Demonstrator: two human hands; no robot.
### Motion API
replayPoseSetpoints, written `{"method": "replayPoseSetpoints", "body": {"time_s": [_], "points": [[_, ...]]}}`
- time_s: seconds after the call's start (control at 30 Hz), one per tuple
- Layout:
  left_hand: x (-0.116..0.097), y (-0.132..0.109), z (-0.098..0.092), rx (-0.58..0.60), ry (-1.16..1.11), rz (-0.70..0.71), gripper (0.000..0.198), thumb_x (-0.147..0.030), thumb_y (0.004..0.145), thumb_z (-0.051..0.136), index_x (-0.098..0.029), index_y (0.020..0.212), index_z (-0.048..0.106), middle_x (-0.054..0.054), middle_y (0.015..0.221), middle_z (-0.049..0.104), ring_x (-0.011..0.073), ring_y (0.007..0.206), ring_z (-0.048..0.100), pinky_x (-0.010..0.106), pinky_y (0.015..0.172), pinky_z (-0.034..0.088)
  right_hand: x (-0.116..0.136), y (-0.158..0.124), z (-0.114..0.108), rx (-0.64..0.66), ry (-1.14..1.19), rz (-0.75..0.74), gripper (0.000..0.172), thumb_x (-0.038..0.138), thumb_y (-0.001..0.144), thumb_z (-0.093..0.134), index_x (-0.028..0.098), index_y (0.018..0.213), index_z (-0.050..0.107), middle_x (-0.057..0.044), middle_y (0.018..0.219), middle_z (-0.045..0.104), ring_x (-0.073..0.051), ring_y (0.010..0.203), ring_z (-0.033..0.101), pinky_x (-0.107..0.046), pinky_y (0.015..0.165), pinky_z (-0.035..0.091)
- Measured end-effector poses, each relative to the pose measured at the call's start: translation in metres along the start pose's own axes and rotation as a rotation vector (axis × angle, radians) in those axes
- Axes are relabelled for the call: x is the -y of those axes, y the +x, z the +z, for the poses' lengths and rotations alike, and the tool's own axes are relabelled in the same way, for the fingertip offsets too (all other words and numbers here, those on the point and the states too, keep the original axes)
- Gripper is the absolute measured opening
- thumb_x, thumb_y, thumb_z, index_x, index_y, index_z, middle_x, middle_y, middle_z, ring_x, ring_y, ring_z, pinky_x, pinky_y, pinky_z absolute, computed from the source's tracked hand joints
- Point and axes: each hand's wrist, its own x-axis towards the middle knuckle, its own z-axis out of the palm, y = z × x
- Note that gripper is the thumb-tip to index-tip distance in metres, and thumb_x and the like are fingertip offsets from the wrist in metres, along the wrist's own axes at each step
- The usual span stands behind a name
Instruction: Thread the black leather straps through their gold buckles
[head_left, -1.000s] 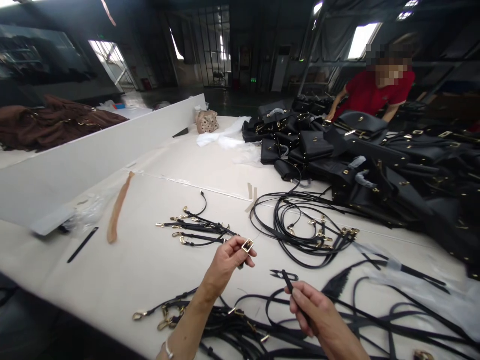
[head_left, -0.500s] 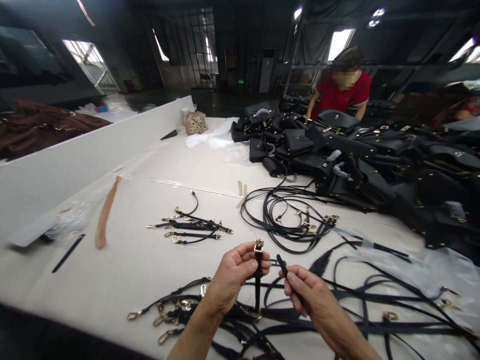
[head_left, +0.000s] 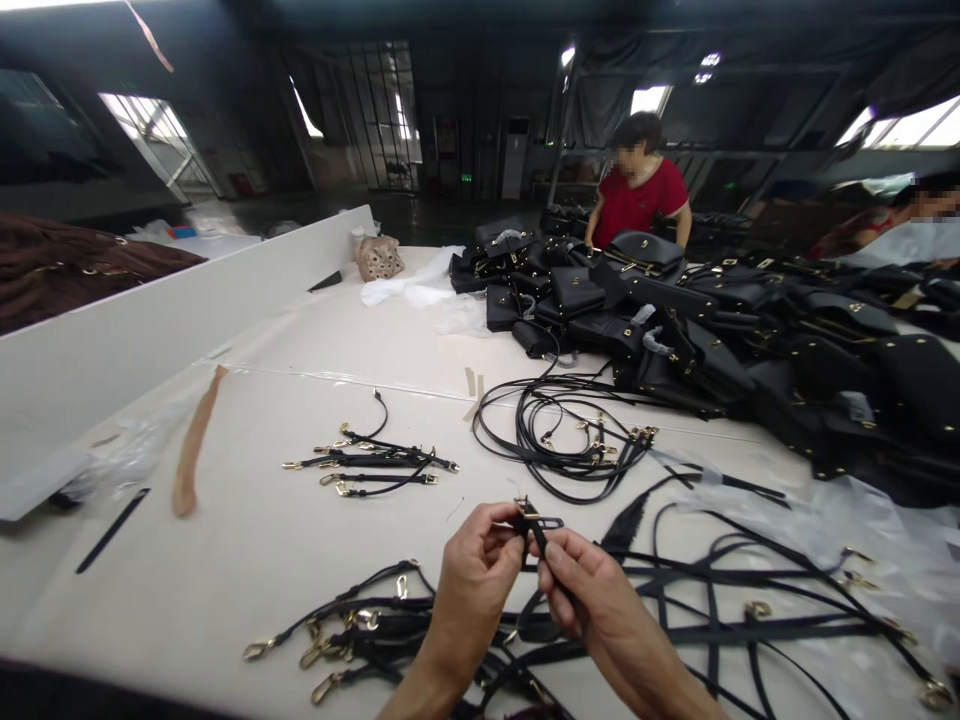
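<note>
I have both hands just nearer me than the strap coil (head_left: 529,440), a loose ring of thin black straps on the pale surface (head_left: 247,560). My left hand (head_left: 480,565) is closed on a short black strap with a gold buckle (head_left: 527,515), pinching it upright near the fingertips. My right hand (head_left: 589,590) grips a black strap end (head_left: 538,540) angled up against the buckle; whether it passes through, I cannot tell from here. The fingertips of both hands are close together.

Left of the strap coil I see a small group of short clip straps (head_left: 390,460) with gold hardware, and well to its left a tan strip (head_left: 196,445). A larger strap bundle (head_left: 382,632) lies on the near side of the coil, partly behind my wrists. Clear plastic (head_left: 885,560) lies to the coil's right. Beyond the coil and off to its right is a heap of black bags (head_left: 600,300), with a co-worker in red (head_left: 637,200) standing behind it.
</note>
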Motion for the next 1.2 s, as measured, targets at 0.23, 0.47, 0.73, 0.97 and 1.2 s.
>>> {"method": "replayPoseSetpoints", "body": {"time_s": [0.23, 0.47, 0.73, 0.97, 1.2], "points": [[0.008, -0.005, 0.003, -0.067, 0.228, 0.316, 0.019, -0.008, 0.083, 0.055, -0.021, 0.096, 0.060, 0.001, 0.089, 0.070, 0.0147, 0.080, 0.068, 0.026, 0.075, 0.055, 0.004, 0.003, 0.007, -0.016, 0.024, -0.052, 0.030, 0.047, 0.088, 0.065, 0.017, 0.089, 0.059, 0.002, 0.074, 0.055, -0.004, 0.050, 0.036, -0.017, 0.046, 0.025], [0.009, -0.007, 0.004, 0.123, 0.223, 0.338, 0.013, -0.011, 0.085, 0.056, -0.020, 0.093, 0.061, 0.005, 0.096, 0.061, 0.0170, 0.090, 0.058, 0.028, 0.079, 0.049, 0.009, 0.012, 0.015, -0.157, -0.207, -0.177, 0.037, 0.049, 0.074, 0.076, 0.021, 0.093, 0.061, 0.002, 0.078, 0.055, -0.012, 0.065, 0.053, -0.021, 0.056, 0.041], [0.006, 0.003, 0.006, 0.230, 0.024, -0.181, 0.039, -0.014, 0.077, 0.061, -0.018, 0.115, 0.056, -0.001, 0.083, 0.058, 0.0123, 0.069, 0.050, 0.024, 0.064, 0.041, 0.024, 0.015, 0.010, -0.143, -0.539, -0.421, 0.034, 0.049, 0.094, 0.051, 0.021, 0.091, 0.070, -0.003, 0.087, 0.062, -0.020, 0.087, 0.057, -0.030, 0.082, 0.044], [0.002, 0.007, 0.004, 0.355, -0.224, -0.355, 0.029, -0.023, 0.079, 0.064, -0.013, 0.106, 0.060, 0.003, 0.078, 0.066, 0.0127, 0.066, 0.055, 0.026, 0.067, 0.042, 0.050, 0.013, -0.013, -0.310, -0.242, -0.333, 0.039, 0.055, 0.088, 0.059, 0.019, 0.098, 0.070, -0.005, 0.080, 0.067, -0.017, 0.064, 0.056, -0.029, 0.061, 0.047], [0.002, 0.009, 0.005, 0.306, -0.220, -0.304, 0.027, -0.029, 0.085, 0.060, -0.011, 0.105, 0.060, 0.005, 0.079, 0.068, 0.0083, 0.057, 0.048, 0.021, 0.057, 0.039, 0.044, 0.018, -0.022, -0.162, 0.096, -0.068, 0.031, 0.037, 0.072, 0.083, 0.015, 0.089, 0.069, -0.001, 0.069, 0.068, -0.014, 0.061, 0.063, -0.024, 0.059, 0.053]]}}
